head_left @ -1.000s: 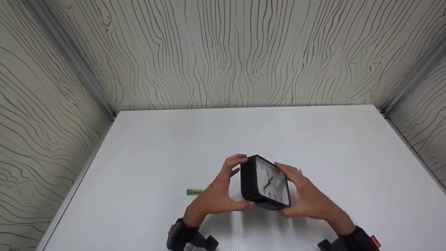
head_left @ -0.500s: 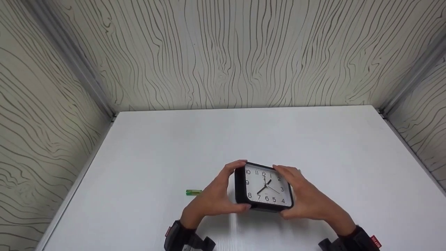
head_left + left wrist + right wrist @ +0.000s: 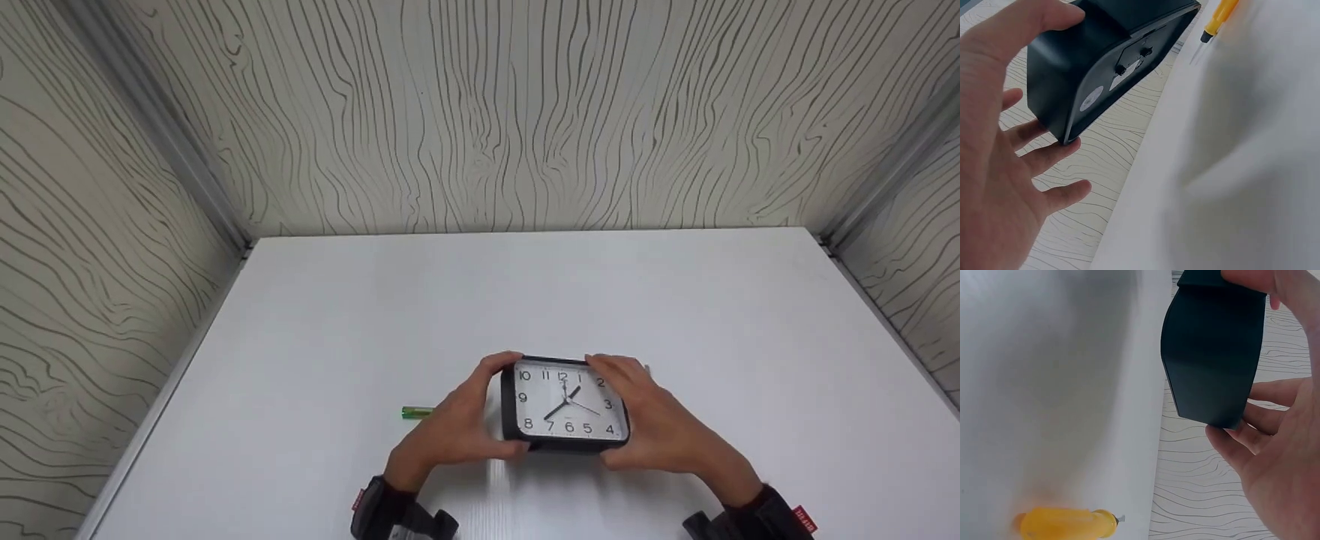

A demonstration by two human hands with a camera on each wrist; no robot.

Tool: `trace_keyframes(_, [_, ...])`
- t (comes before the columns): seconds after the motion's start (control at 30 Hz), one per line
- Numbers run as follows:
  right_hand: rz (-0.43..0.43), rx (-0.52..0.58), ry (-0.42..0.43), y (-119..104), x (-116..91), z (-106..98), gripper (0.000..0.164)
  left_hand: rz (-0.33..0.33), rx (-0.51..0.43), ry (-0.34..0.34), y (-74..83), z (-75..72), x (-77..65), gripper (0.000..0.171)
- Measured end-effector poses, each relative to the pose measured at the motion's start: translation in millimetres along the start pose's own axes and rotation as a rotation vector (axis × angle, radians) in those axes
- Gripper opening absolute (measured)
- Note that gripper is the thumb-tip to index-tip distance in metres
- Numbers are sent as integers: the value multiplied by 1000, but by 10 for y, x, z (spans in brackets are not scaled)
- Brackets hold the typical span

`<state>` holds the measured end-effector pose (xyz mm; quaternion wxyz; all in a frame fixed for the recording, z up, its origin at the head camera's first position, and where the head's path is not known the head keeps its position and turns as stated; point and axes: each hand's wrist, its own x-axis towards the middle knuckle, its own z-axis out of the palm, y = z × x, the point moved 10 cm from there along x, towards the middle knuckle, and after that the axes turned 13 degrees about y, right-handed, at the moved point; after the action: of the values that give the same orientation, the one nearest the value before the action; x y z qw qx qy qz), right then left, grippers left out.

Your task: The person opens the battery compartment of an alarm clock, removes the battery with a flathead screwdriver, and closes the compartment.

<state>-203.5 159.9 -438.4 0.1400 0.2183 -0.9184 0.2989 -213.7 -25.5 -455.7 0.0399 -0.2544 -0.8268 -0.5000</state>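
Observation:
Both hands hold a square-cornered alarm clock [image 3: 566, 401] above the white table, its white dial turned up toward the head camera. My left hand [image 3: 461, 424] grips the left side, thumb on the bottom edge and fingers along the top. On the opposite side, my right hand [image 3: 652, 424] pinches the case the same way, partly covering the dial's right edge. The left wrist view shows the clock's black back [image 3: 1120, 79] with two small knobs and a round white sticker. The plain black side of the case [image 3: 1210, 354] faces the right wrist camera.
A green battery [image 3: 417, 412] lies on the table [image 3: 337, 322] just left of the left hand. A yellow screwdriver [image 3: 1220, 19] with a thin metal shaft rests on the tabletop. Wood-patterned panels [image 3: 480, 112] rise behind and at both sides.
The clock has turned from a slanted pose, its left side showing, to face the head camera almost squarely. Both hands keep hold, and the clock has shifted slightly left and lower in view.

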Motion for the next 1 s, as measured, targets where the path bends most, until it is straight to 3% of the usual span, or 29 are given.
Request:
trace_keyframes(0.2, [-11,-25,-7,-6,13,38,112,-30,35,-21,-104,28,-16,102])
trace_keyframes(0.5, [-22,-51,-48,8,31,172,113,-45,161,-57,-224,54,-26,103])
trace_keyframes(1.0, [-22,-62,-119,88,20,366,111,-20,341,-91,-327,97,-63,102])
